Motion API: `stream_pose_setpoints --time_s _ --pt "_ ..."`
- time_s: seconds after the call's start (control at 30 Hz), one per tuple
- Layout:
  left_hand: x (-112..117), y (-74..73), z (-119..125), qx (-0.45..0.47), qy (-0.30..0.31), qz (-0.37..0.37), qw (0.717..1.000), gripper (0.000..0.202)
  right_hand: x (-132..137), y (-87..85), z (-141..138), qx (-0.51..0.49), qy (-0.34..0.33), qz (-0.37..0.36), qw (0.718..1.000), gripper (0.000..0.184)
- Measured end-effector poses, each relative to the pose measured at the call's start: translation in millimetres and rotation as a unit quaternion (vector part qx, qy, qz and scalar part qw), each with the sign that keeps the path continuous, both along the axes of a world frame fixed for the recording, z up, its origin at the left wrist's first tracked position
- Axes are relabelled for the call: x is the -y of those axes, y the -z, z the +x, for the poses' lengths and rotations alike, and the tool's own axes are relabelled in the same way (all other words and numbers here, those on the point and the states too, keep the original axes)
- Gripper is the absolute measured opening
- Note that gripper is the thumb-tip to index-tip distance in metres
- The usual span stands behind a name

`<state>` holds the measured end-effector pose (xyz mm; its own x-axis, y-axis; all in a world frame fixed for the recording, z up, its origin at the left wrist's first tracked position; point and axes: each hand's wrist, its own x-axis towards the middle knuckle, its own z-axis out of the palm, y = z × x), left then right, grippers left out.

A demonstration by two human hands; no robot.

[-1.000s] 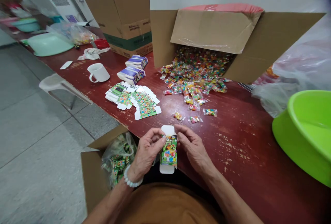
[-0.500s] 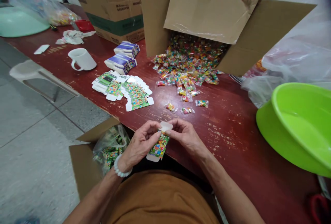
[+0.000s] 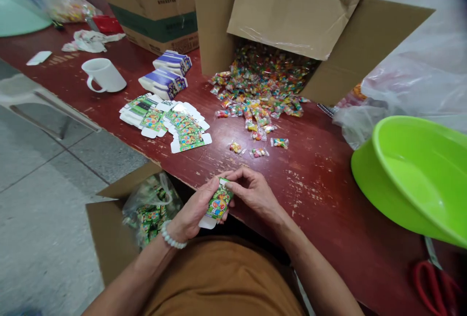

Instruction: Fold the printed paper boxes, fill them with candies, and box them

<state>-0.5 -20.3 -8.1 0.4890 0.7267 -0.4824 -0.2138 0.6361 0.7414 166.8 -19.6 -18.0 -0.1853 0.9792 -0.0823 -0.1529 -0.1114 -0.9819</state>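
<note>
A small green printed candy box (image 3: pixel 219 203) is held tilted over the table's front edge. My left hand (image 3: pixel 197 209) wraps round it from the left, a beaded bracelet at the wrist. With thumb and fingers, my right hand (image 3: pixel 248 190) pinches the box's top end, where the flap is folded down. A white flap sticks out at the lower end. Ahead lie a few wrapped candies (image 3: pixel 259 152). To the left is a fanned stack of flat green boxes (image 3: pixel 188 133). More candies (image 3: pixel 270 82) spill from a large cardboard box (image 3: pixel 277 19).
Left on the red table (image 3: pixel 314 199) stand a white mug (image 3: pixel 105 76) and purple-white cartons (image 3: pixel 166 82). A green basin (image 3: pixel 368 179) and red-handled scissors (image 3: pixel 430 282) are at right. Below the edge, an open carton (image 3: pixel 109 238) holds a bag of green packets (image 3: pixel 151 213).
The upright white top flap has been folded down onto the box. My left hand has shifted its grip lower around the box. The camera view has moved slightly.
</note>
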Motion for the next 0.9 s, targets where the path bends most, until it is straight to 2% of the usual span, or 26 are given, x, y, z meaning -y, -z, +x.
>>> stream_pose_setpoints --time_s 0.1,0.23,0.3,0.37,0.47,0.53,0.57,0.63,0.73,0.83,0.9 --pt "1 1.8 3 -0.011 0.004 0.034 0.999 0.068 -4 -1.6 -1 -0.073 -0.013 -0.064 0.995 0.022" --pt "-1 4.1 2 -0.025 0.01 0.066 0.997 0.073 -7 -4.1 -5 -0.109 0.025 -0.098 0.989 0.026" --pt "-2 4.6 0 -0.034 0.012 0.075 0.997 0.073 -7 -5.5 -6 -0.098 0.037 -0.088 0.991 0.028" --pt "-1 4.5 -1 -0.034 0.011 0.073 0.997 0.072 -5 -6.9 -4 -0.066 0.02 -0.061 0.996 0.027" --pt "1 4.2 -1 -0.036 0.008 0.057 0.998 0.073 -1 -7.0 2 0.043 0.007 0.037 0.998 0.021" --pt "1 4.4 2 -0.043 0.011 0.053 0.998 0.075 -1 -4.9 6 0.134 0.037 0.107 0.985 0.018" --pt "0 4.5 3 -0.046 0.012 0.056 0.997 0.076 -1 -3.3 7 0.162 0.052 0.117 0.978 0.018" --pt "-2 4.7 5 -0.045 0.018 0.063 0.997 0.077 -3 -0.5 8 0.156 0.054 0.076 0.983 0.018" --pt "-6 3.4 5 -0.045 0.034 0.066 0.996 0.078 -7 0.3 8 0.08 0.033 -0.003 0.996 0.022" --pt "-7 0.6 3 -0.057 0.046 0.067 0.995 0.077 -8 -4.3 10 0.071 0.03 0.029 0.997 0.021" --pt "-6 -0.6 3 -0.058 0.042 0.069 0.995 0.077 -7 -7.7 13 0.052 -0.003 0.043 0.998 0.022"
